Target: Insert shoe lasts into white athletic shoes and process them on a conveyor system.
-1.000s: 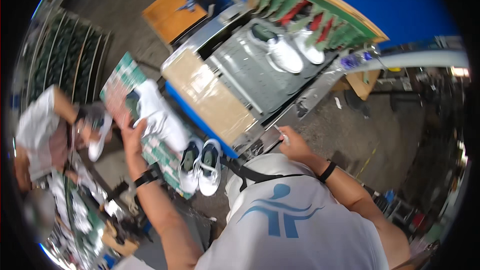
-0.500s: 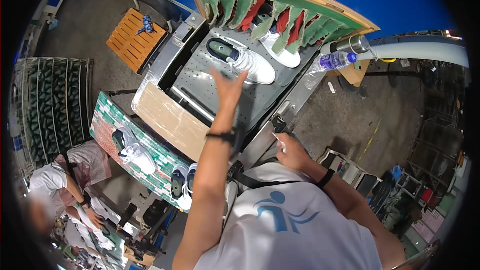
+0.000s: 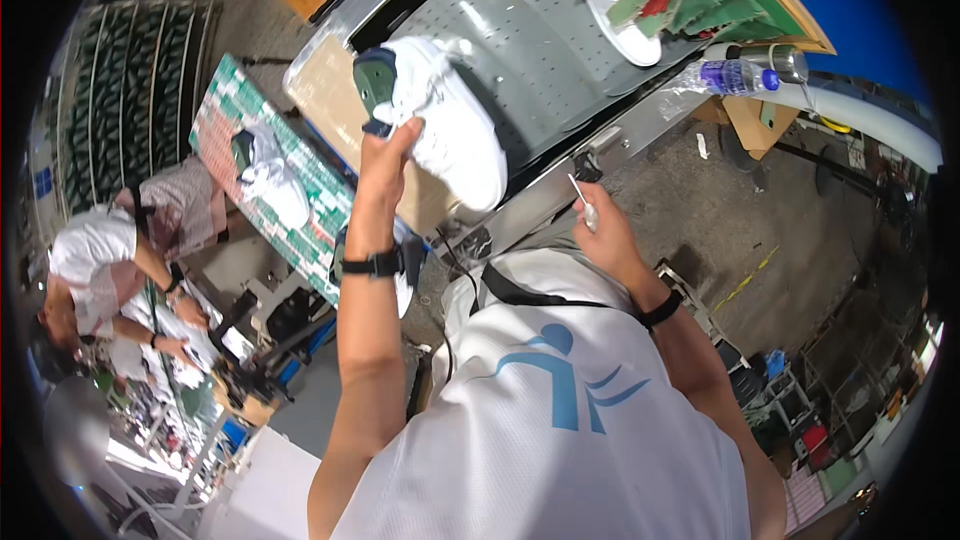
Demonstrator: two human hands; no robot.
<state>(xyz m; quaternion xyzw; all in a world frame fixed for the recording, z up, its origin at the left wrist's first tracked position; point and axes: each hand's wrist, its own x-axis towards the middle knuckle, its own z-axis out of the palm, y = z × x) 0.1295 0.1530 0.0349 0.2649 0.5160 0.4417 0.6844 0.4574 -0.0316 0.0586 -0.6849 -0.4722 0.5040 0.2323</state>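
Observation:
My left hand (image 3: 383,165) grips a white lace-up sneaker (image 3: 455,135) with a dark green lining, thumb near its heel and the rest of the fingers hidden by the shoe. It is raised over the near end of a grey perforated conveyor (image 3: 530,40). In front of my shirt, my right hand (image 3: 610,240) is closed around a small, thin white stick-like tool (image 3: 588,208) whose tip points up and away. A second white shoe (image 3: 630,28) lies on the conveyor at the strip curtain (image 3: 725,15) of green and red cloth.
Left stands a green-and-white patterned bench (image 3: 320,240) bearing a sneaker (image 3: 275,185); more footwear is partly behind my forearm. A water bottle (image 3: 740,76) and metal flask (image 3: 785,62) sit on the conveyor's right edge. A co-worker (image 3: 95,250) works at far left, near a rack (image 3: 125,110).
My left hand has taken the nearer sneaker off the conveyor and brought it up and toward me. My right hand still holds the white tool. The view has shifted.

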